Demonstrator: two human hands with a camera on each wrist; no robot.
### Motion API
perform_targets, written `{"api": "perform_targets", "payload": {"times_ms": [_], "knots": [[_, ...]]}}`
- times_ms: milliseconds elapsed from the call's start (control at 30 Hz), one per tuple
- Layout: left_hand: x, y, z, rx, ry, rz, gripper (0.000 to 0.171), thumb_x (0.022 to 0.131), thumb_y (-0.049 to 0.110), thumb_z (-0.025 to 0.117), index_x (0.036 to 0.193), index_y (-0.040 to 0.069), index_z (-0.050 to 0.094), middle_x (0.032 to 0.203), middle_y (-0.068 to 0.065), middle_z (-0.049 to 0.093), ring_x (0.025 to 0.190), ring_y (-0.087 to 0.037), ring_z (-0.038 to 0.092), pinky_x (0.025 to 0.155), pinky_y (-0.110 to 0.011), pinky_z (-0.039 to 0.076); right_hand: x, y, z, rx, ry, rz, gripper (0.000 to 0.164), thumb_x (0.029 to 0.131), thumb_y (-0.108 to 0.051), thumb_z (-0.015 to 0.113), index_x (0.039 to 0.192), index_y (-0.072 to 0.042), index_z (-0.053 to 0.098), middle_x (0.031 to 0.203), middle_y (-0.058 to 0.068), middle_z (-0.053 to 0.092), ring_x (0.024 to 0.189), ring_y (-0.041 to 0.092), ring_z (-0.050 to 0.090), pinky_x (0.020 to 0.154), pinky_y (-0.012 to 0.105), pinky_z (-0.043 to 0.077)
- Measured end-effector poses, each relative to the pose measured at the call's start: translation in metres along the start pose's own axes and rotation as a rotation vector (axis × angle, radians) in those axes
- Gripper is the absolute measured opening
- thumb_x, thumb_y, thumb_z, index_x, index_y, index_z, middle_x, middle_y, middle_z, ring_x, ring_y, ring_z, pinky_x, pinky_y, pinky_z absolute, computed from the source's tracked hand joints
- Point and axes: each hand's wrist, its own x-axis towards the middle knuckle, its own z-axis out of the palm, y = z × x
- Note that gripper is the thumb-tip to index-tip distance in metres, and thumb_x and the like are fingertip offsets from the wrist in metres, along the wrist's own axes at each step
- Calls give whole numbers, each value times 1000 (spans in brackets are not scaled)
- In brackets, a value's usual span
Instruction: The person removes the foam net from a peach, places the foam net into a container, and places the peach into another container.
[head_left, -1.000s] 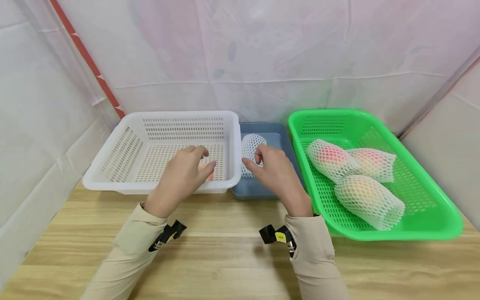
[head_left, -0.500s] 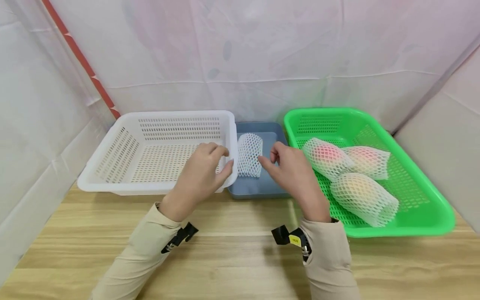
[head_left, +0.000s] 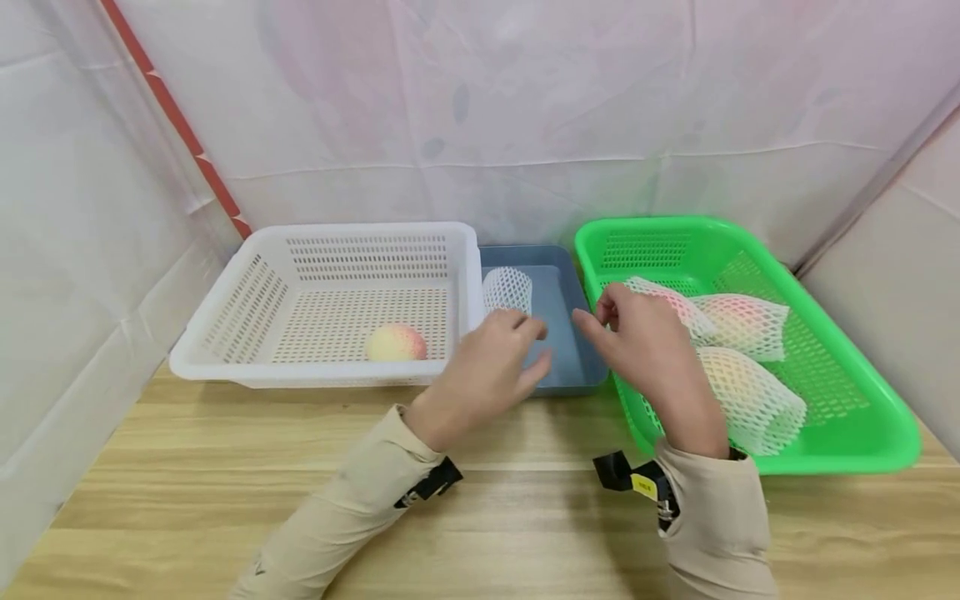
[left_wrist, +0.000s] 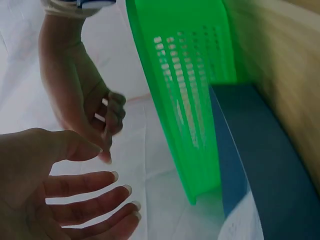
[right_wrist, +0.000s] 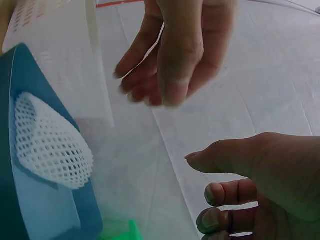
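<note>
My left hand [head_left: 483, 371] hangs over the front of the blue-grey tray [head_left: 558, 333], its fingers loosely bent with nothing between them. Over the left rim of the green basket [head_left: 847, 417] is my right hand [head_left: 648, 346], also holding nothing, thumb and fingers apart in the right wrist view. In the tray lies a white foam fruit net [right_wrist: 55, 142], partly hidden by my left hand in the head view. A bare yellow-pink peach [head_left: 396, 342] rests in the white basket [head_left: 315, 372], near its front wall. Several net-wrapped peaches [head_left: 742, 321] lie in the green basket, partly covered by my right hand and wrist.
The white basket stands on the left, the tray in the middle and the green basket on the right, side by side on the wooden table [head_left: 187, 467]. White sheeting [head_left: 555, 108] closes off the back and sides.
Both hands have moved right, the left from over the white basket to the tray, the right from the tray to the green basket. The peach in the white basket has come into full view.
</note>
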Motion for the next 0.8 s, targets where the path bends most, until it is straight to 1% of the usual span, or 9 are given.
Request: {"api": "perform_targets", "payload": {"times_ms": [67, 167, 267, 333, 433, 533, 600, 700, 800], "knots": [[6, 9, 7, 1, -60, -20, 23, 94, 23, 60, 105, 4, 67, 97, -8, 66, 89, -21, 62, 73, -29, 54, 0, 5, -4, -3, -9, 1, 27, 95, -30, 58, 86, -5, 53, 67, 7, 50, 58, 22, 45, 51, 33, 36], [14, 24, 19, 15, -136, -45, 26, 97, 28, 56, 105, 5, 65, 91, -5, 64, 80, -16, 61, 64, -23, 52, -2, 16, -12, -23, -14, 12, 29, 96, -33, 57, 89, -5, 55, 72, 8, 54, 61, 22, 47, 53, 33, 37], [20, 39, 33, 33, -189, -72, 29, 99, 31, 51, 105, 6, 63, 86, -3, 60, 73, -12, 58, 58, -20, 48, -5, 33, -21, -67, -14, 25, 33, 97, -36, 54, 91, -4, 57, 73, 8, 56, 62, 22, 49, 53, 33, 37], [24, 48, 41, 32, -215, -93, 31, 101, 33, 46, 106, 6, 62, 83, -1, 57, 70, -10, 54, 55, -18, 46, -8, 46, -27, -105, -11, 27, 35, 97, -36, 53, 91, -2, 57, 69, 7, 55, 61, 22, 49, 52, 33, 37], [28, 60, 50, 36, -217, -108, 35, 103, 34, 39, 105, 6, 62, 81, -1, 56, 68, -9, 52, 52, -17, 43, -13, 65, -33, -149, -14, 29, 35, 96, -34, 53, 91, 1, 56, 65, 5, 53, 58, 21, 48, 49, 32, 36], [31, 71, 56, 88, -201, -122, 41, 104, 35, 34, 102, 6, 63, 82, -3, 58, 69, -10, 54, 51, -18, 45, -19, 78, -37, -162, -37, 42, 35, 96, -32, 54, 91, 2, 56, 62, 4, 50, 55, 20, 46, 47, 32, 34], [33, 77, 59, 133, -196, -155, 46, 104, 39, 32, 105, 5, 64, 85, -4, 60, 71, -12, 57, 53, -20, 48, -21, 83, -38, -159, -61, 52, 35, 97, -32, 53, 91, 3, 56, 63, 4, 51, 54, 20, 45, 47, 31, 33], [34, 81, 63, 198, -200, -213, 52, 103, 44, 30, 113, 4, 63, 91, -5, 63, 74, -14, 61, 57, -21, 51, -23, 87, -39, -151, -103, 50, 37, 97, -33, 53, 93, 3, 56, 67, 6, 54, 55, 20, 46, 48, 32, 35], [34, 82, 66, 239, -213, -262, 54, 103, 47, 29, 107, 6, 63, 85, -4, 62, 69, -14, 60, 53, -21, 49, -26, 92, -40, -154, -144, 41, 37, 97, -31, 54, 95, 6, 57, 69, 7, 56, 56, 19, 48, 49, 32, 37]]}}
